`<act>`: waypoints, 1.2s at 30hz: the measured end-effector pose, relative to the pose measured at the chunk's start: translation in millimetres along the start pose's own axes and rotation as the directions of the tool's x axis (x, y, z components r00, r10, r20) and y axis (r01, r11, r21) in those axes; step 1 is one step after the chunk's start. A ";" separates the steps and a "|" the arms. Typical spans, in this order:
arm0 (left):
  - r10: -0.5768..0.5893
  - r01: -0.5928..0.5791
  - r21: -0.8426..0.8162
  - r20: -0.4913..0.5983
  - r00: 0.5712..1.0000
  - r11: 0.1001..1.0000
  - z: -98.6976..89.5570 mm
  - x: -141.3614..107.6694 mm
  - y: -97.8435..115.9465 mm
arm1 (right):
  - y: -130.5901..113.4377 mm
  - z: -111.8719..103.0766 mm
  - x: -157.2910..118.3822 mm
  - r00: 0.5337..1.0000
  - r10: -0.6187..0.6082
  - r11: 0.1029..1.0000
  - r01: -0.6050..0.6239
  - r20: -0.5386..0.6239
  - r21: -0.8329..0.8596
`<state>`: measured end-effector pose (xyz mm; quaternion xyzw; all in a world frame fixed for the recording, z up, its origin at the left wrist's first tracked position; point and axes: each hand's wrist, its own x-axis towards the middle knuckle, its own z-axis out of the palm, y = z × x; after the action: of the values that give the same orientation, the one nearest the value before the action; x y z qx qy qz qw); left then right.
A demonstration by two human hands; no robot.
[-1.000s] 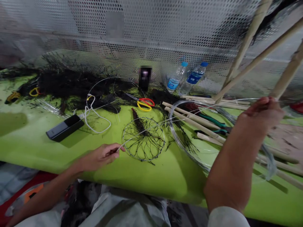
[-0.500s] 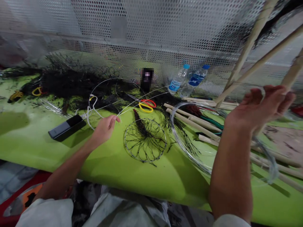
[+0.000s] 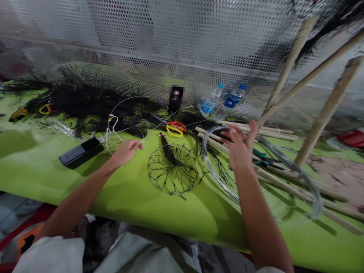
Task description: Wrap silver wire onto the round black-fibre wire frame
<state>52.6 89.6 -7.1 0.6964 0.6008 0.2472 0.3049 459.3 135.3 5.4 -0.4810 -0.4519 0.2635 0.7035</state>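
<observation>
Counter [image 3: 176,212], green, backed by perforated sheeting [image 3: 113,34]; two bottles [image 3: 208,106], one netted hoop [image 3: 173,164]. One thin wire [image 3: 144,141] is pinched in the left grip [image 3: 127,151]; the right grip [image 3: 241,149] is spread near one wire coil [image 3: 205,151].

wire coil [image 3: 218,185]: partly behind right forearm [image 3: 260,220] | red object [image 3: 353,138]: cropped right | black object [image 3: 175,102]: pixelated

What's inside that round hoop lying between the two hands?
Dark netting spreads across the hoop from a dark bundle, with the green table showing through. Whatever lies directly beneath the bundle is covered.
</observation>
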 end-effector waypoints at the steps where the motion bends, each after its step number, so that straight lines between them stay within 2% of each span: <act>1: -0.006 0.006 -0.007 0.011 1.000 1.000 2.1 0.1 1.4 | 3.8 1.3 -6.2 0.998 0.050 0.999 -0.050 0.037 -0.009; 4: -0.015 0.017 -0.043 0.041 0.999 0.999 9.8 0.5 12.1 | 8.2 6.2 -20.7 0.980 0.151 0.988 -0.145 0.130 -0.058; 6: -0.008 0.014 -0.084 0.066 0.998 0.996 15.1 0.6 24.3 | 6.5 11.6 -29.1 0.950 0.206 0.976 -0.185 0.233 -0.112; 8: 0.008 0.005 -0.136 0.098 0.995 0.991 20.2 -0.1 38.4 | 2.7 19.2 -38.4 0.881 0.276 0.958 -0.221 0.383 -0.183; 11: 0.043 -0.002 -0.233 0.172 0.984 0.973 29.1 -3.1 57.1 | -3.8 33.2 -53.7 0.740 0.346 0.937 -0.249 0.577 -0.244; 13: 0.065 0.011 -0.306 0.237 0.969 0.952 36.0 -6.1 65.4 | -7.1 41.6 -62.1 0.696 0.333 0.943 -0.259 0.636 -0.210; 15: 0.082 0.043 -0.376 0.310 0.947 0.926 42.6 -9.8 70.5 | -8.5 47.1 -67.5 0.700 0.294 0.952 -0.274 0.651 -0.135; 18: 0.093 0.105 -0.457 0.390 0.916 0.884 49.8 -16.3 73.8 | -6.2 48.5 -70.6 0.743 0.250 0.953 -0.304 0.621 -0.021; 21: 0.099 0.151 -0.519 0.424 0.900 0.841 53.8 -22.7 73.4 | 0.9 44.9 -71.3 0.771 0.239 0.942 -0.332 0.591 0.054; 26: 0.091 0.208 -0.576 0.447 0.890 0.790 62.8 -27.6 67.0 | 16.0 40.4 -74.5 0.783 0.241 0.934 -0.347 0.573 0.081; 31: 0.075 0.213 -0.549 0.456 0.887 0.808 72.1 -26.7 54.5 | 28.5 41.9 -78.5 0.806 0.266 0.940 -0.338 0.529 0.043; 36: 0.064 0.144 -0.451 0.415 0.908 0.881 64.6 -32.2 39.5 | 23.0 41.5 -72.1 0.830 0.304 0.942 -0.337 0.467 -0.016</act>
<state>120.6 46.0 -22.6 0.6249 0.4578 0.2245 0.5912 391.3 104.6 -37.9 -0.4490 -0.5103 0.4998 0.5368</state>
